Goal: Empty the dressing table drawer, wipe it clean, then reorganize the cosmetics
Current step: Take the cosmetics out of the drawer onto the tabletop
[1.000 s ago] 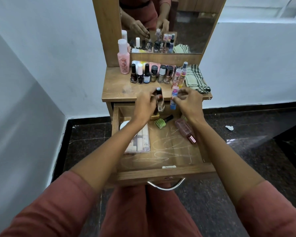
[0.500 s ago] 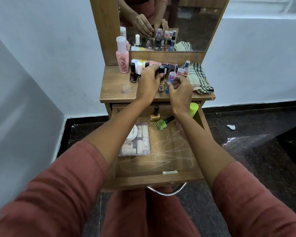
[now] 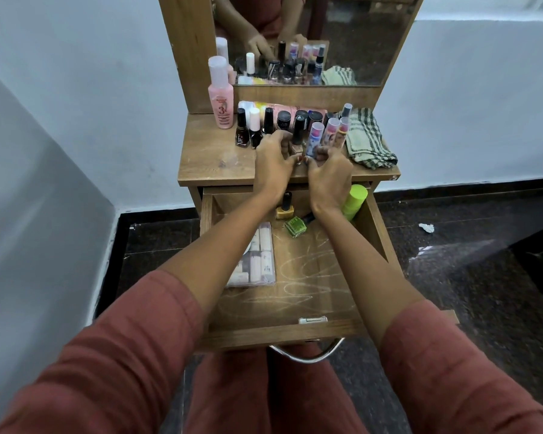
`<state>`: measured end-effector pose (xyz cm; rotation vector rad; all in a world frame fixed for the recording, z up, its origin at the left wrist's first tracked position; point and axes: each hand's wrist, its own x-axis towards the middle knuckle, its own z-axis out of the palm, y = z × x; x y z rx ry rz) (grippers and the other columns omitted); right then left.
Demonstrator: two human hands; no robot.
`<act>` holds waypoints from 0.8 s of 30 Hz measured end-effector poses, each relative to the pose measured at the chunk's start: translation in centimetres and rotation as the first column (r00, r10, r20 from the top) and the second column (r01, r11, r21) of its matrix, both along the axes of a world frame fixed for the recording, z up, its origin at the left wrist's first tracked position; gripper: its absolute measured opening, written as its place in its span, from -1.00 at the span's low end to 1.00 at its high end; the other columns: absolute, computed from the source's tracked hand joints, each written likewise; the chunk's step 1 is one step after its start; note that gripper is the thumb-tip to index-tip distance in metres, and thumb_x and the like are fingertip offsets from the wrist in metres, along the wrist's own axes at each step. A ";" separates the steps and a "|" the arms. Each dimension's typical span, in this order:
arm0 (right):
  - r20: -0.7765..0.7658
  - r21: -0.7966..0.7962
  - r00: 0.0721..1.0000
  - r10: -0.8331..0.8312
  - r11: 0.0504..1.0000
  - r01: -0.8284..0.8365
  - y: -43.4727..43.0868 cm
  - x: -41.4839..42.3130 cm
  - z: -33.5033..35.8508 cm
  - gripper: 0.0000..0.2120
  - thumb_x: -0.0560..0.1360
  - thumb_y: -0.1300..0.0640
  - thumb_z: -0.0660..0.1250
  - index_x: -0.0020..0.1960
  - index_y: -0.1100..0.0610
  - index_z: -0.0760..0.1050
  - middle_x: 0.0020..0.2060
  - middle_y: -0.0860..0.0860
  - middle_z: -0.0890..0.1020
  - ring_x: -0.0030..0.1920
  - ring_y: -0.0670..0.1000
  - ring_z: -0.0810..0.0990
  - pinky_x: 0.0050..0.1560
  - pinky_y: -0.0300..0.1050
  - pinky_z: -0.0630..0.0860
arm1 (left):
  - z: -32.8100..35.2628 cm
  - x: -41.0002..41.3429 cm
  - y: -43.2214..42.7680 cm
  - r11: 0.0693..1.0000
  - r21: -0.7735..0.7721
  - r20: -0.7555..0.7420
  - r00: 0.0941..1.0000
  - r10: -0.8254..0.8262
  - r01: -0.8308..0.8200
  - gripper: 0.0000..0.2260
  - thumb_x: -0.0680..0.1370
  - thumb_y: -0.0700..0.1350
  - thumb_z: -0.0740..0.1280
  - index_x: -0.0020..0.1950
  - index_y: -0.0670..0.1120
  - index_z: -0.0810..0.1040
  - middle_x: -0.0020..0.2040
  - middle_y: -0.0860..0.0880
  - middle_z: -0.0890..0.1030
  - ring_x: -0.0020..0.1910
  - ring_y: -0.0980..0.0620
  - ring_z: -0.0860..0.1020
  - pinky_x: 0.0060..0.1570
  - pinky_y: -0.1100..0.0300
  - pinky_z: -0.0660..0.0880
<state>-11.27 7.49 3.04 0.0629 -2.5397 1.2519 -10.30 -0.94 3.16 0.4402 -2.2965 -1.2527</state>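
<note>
The wooden drawer (image 3: 282, 335) is pulled out toward me. Inside it lie a clear case of small tubes (image 3: 259, 261), a yellow nail polish (image 3: 285, 208), a green nail polish (image 3: 295, 226) and a lime-green bottle (image 3: 355, 198). Both hands are over the tabletop (image 3: 213, 155), in front of a row of cosmetics. My left hand (image 3: 275, 162) curls around the base of a black-capped clear bottle (image 3: 298, 130), which stands upright. My right hand (image 3: 330, 172) pinches the bottom of a blue-and-pink tube (image 3: 314, 136).
A tall pink bottle (image 3: 220, 100) stands at the back left of the tabletop, and a folded checked cloth (image 3: 368, 140) lies at its right. The mirror (image 3: 351, 42) rises behind. White walls close in on the left and behind; a paper scrap (image 3: 427, 227) lies on the dark floor.
Both hands rose from over the drawer to the tabletop, carrying the black-capped bottle and the blue tube. These now stand at the front of the row. A pink bottle in the drawer is hidden now.
</note>
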 end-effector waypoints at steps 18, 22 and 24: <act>0.003 0.040 0.995 0.099 0.994 -0.099 3.3 2.3 -1.9 -0.91 0.47 0.24 0.34 -0.04 0.23 0.56 -0.11 0.13 0.64 -0.05 0.07 0.57 -0.15 -0.24 0.36 | -2.0 4.2 0.1 0.993 0.118 -0.165 0.986 0.018 0.002 -0.88 0.45 -0.36 0.34 -0.03 -0.24 0.56 -0.16 -0.04 0.55 -0.25 0.24 0.48 -0.18 0.53 0.44; 0.179 0.119 0.978 0.111 0.984 -0.133 4.1 2.9 -3.3 -0.86 0.49 0.27 0.29 -0.01 0.28 0.58 -0.05 0.17 0.66 -0.01 0.13 0.61 -0.05 -0.12 0.47 | -4.3 6.6 0.5 0.998 0.060 -0.131 0.991 0.010 -0.003 -0.92 0.45 -0.30 0.35 -0.10 -0.17 0.58 -0.19 -0.06 0.59 -0.24 0.13 0.51 -0.17 0.39 0.46; 0.284 0.137 0.956 0.073 0.984 -0.116 4.0 3.2 -3.8 -0.82 0.50 0.27 0.25 -0.01 0.35 0.56 -0.03 0.27 0.64 0.02 0.25 0.60 -0.03 0.01 0.51 | -5.4 6.9 0.6 0.999 0.046 -0.048 0.999 0.011 -0.009 -0.90 0.46 -0.30 0.34 -0.07 -0.17 0.59 -0.16 -0.08 0.62 -0.20 0.12 0.52 -0.14 0.31 0.49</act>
